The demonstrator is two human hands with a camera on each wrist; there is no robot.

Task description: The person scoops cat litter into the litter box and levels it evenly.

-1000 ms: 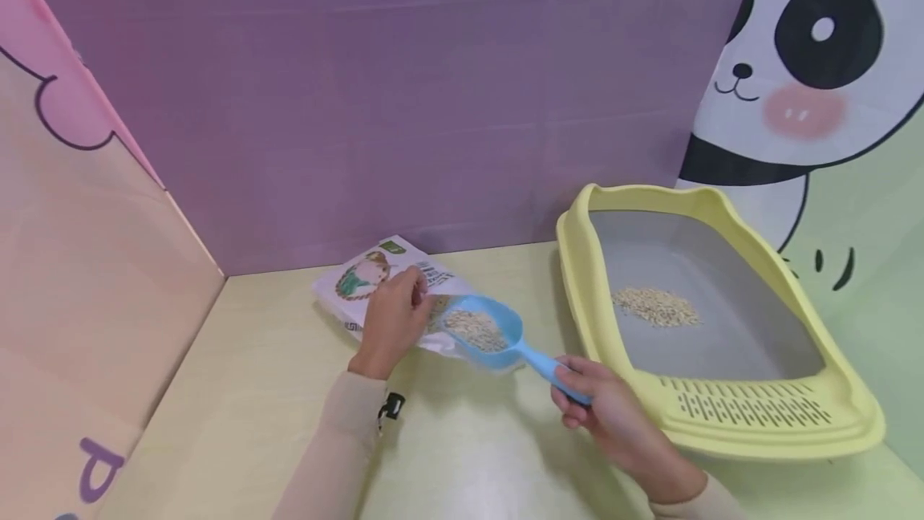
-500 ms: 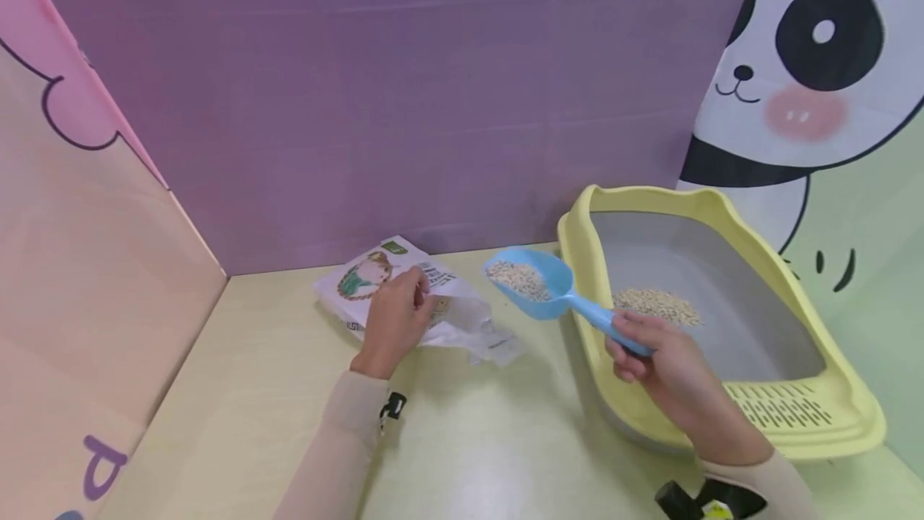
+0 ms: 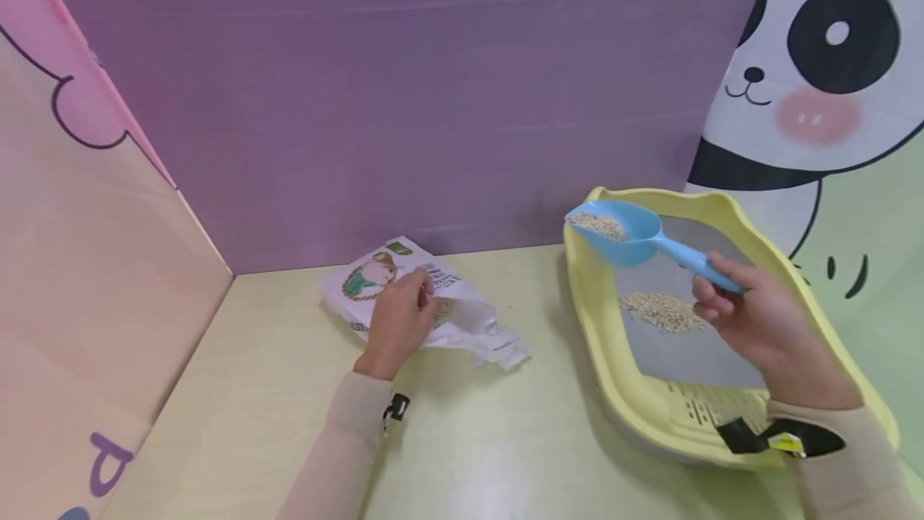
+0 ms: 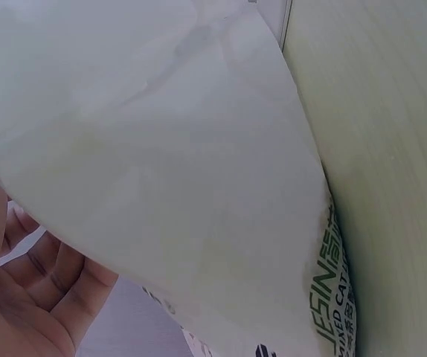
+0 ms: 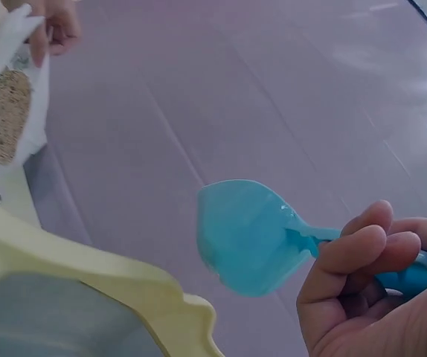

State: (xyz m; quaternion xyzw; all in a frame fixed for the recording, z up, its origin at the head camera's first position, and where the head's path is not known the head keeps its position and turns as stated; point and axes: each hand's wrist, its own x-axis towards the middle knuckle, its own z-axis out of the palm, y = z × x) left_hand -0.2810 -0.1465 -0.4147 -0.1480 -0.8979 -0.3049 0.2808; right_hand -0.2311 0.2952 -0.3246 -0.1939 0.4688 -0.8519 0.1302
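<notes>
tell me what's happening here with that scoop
A person's right hand grips a blue scoop holding some pale grains. It is raised clear of the yellow tray; in the head view its bowl overlaps the tray's far left rim. The left hand holds the edge of an opened white bag lying on the table. A small pile of grains lies in the tray.

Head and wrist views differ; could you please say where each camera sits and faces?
Head: on the head, facing forward and down at bag, scoop and tray; left hand and right hand show.
Left wrist: on that wrist, facing the bag's surface; part of its hand shows.
Right wrist: on that wrist, facing the scoop's underside; both hands show.
Head and right wrist share bag, scoop and tray.
</notes>
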